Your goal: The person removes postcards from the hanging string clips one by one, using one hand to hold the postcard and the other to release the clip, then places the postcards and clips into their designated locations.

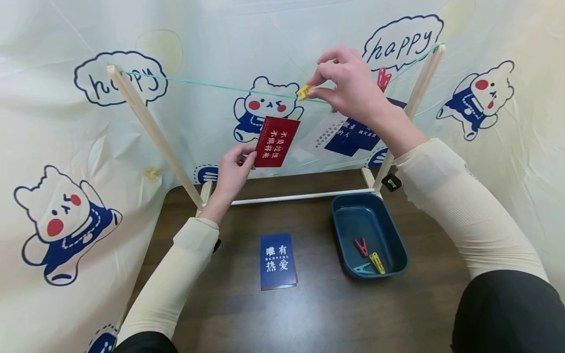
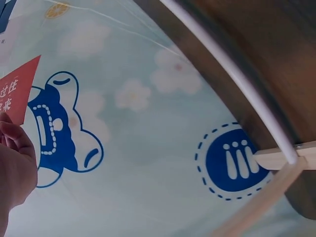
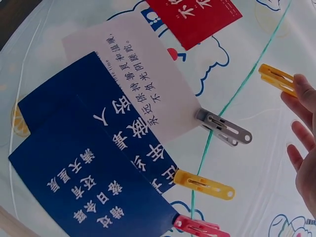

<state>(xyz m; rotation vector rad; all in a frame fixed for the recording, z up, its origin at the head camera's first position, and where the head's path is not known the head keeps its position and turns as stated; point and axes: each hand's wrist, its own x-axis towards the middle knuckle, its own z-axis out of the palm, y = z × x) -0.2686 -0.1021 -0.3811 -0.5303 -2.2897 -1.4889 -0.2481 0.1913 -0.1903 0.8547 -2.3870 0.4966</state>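
My left hand (image 1: 234, 171) pinches a red card (image 1: 277, 143) with white writing by its lower left corner. The card is held just below a green string (image 1: 198, 82), apart from it. Between thumb and fingers, my right hand (image 1: 348, 81) grips a yellow clothespin (image 3: 277, 79) beside the string, above the card. Farther right, a white card (image 3: 143, 74) hangs from a grey clothespin (image 3: 224, 127). Two dark blue cards (image 3: 89, 192) hang by another yellow clothespin (image 3: 205, 184) and a red clothespin (image 3: 201, 227). In the left wrist view, only part of the red card shows.
Wooden posts (image 1: 152, 132) hold up the string, with a white rod (image 1: 300, 197) joining them low down. On the brown table (image 1: 220, 304) lie a small stack of cards (image 1: 277, 260) and a blue bin (image 1: 337, 235) with several clothespins. A patterned curtain hangs behind.
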